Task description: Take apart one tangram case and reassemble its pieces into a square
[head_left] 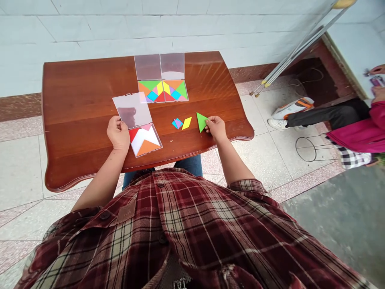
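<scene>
My left hand (118, 133) is closed on the left edge of an open clear plastic case (137, 123), whose tray holds red, pink and orange tangram pieces around a bare white patch. My right hand (215, 127) pinches a green triangle (201, 121) lying on the wooden table (78, 104). Between the two hands lie a yellow parallelogram (187, 123) and a small cluster of blue, purple and pink pieces (177, 123).
Two more open clear cases (163, 90), filled with coloured tangram pieces, sit at the table's far middle. Another person in pink (363, 132) sits at the right, their shoe (288, 112) on the tiled floor. Metal rods (294, 52) lean against the wall.
</scene>
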`<state>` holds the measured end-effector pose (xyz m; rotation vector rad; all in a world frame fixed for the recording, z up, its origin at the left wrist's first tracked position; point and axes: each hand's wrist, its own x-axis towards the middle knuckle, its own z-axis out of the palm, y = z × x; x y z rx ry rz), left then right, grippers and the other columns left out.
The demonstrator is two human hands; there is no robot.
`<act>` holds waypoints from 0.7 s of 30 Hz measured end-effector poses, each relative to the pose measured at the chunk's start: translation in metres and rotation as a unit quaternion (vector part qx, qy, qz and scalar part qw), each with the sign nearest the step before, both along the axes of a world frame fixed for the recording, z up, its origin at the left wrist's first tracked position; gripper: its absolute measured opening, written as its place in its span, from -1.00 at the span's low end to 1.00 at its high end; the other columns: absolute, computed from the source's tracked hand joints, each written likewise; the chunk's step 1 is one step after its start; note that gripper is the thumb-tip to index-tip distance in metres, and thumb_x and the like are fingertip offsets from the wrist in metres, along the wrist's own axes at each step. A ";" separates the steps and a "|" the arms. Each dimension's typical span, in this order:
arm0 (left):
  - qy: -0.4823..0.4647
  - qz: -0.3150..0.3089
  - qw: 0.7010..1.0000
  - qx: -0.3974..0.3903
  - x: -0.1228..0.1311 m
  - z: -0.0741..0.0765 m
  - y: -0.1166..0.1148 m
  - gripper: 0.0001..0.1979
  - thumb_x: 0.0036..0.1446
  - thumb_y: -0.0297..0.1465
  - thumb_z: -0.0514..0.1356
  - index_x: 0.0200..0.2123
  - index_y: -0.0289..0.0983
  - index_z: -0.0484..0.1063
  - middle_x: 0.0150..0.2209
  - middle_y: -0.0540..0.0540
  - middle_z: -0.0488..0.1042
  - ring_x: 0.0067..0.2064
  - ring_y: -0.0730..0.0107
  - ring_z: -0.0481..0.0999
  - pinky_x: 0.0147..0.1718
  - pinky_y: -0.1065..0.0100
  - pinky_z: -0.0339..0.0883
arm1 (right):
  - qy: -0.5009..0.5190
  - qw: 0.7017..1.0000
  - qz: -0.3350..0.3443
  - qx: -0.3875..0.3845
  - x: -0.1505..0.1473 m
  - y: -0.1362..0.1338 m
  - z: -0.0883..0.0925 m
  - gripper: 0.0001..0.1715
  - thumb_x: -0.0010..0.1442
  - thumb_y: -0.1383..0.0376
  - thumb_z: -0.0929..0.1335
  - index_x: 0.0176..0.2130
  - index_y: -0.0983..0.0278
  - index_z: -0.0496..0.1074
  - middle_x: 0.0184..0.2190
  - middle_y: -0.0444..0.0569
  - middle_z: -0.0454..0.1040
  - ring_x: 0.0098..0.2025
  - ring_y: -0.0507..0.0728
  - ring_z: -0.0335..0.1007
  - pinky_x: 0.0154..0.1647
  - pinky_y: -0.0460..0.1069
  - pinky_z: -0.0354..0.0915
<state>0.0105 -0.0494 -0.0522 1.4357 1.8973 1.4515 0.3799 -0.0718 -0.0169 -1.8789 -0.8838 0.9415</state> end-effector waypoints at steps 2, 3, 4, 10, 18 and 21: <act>0.002 -0.001 1.000 0.002 0.000 -0.001 0.000 -0.87 0.10 -0.40 0.10 -0.26 -0.25 0.37 -0.46 0.03 0.37 -0.46 0.49 0.38 -0.27 0.33 0.41 | 0.001 1.000 0.011 -0.003 -0.003 0.000 -0.005 -0.83 0.23 0.45 0.28 -0.36 0.22 0.22 -0.54 -0.23 0.28 -0.56 -0.10 0.24 -0.51 -0.14 0.25; 0.002 -0.001 1.000 0.003 -0.001 -0.002 0.001 -0.87 0.11 -0.39 0.10 -0.25 -0.25 0.37 -0.46 0.03 0.38 -0.46 0.49 0.38 -0.27 0.34 0.41 | 0.000 1.000 0.028 -0.007 -0.004 0.001 -0.006 -0.85 0.24 0.46 0.27 -0.34 0.24 0.23 -0.51 -0.21 0.30 -0.54 -0.10 0.26 -0.47 -0.12 0.28; 0.001 -0.001 1.000 0.003 -0.001 -0.002 0.001 -0.87 0.12 -0.39 0.10 -0.25 -0.25 0.37 -0.45 0.02 0.38 -0.45 0.48 0.39 -0.28 0.33 0.41 | -0.007 0.999 0.049 -0.014 -0.006 0.002 -0.006 -0.87 0.25 0.46 0.27 -0.32 0.25 0.25 -0.48 -0.19 0.32 -0.52 -0.10 0.28 -0.44 -0.11 0.30; -0.005 -0.011 1.000 -0.008 -0.001 -0.003 0.000 -0.89 0.15 -0.37 0.12 -0.24 -0.25 0.36 -0.45 0.02 0.36 -0.43 0.47 0.40 -0.25 0.32 0.41 | -0.258 0.954 0.152 0.005 -0.016 0.000 0.012 -0.79 0.21 0.42 0.30 -0.11 0.31 0.35 -0.10 0.15 0.44 -0.09 0.17 0.43 -0.09 0.10 0.38; -0.006 -0.021 1.000 -0.005 0.001 -0.005 0.000 -0.88 0.18 -0.33 0.11 -0.24 -0.24 0.36 -0.45 0.01 0.36 -0.42 0.45 0.41 -0.22 0.30 0.41 | -0.275 0.795 0.539 0.041 -0.150 -0.038 0.046 -0.61 0.25 0.32 0.33 0.07 0.33 0.36 0.03 0.12 0.45 0.06 0.18 0.39 0.08 0.04 0.28; -0.011 -0.021 1.000 -0.006 0.002 -0.007 0.000 -0.87 0.18 -0.35 0.10 -0.21 -0.24 0.36 -0.44 0.00 0.37 -0.39 0.42 0.43 -0.19 0.28 0.41 | -0.331 0.773 0.540 -0.044 -0.194 -0.046 0.048 -0.37 0.21 0.18 0.41 0.18 0.36 0.26 0.13 0.24 0.35 0.08 0.24 0.40 0.03 0.05 0.31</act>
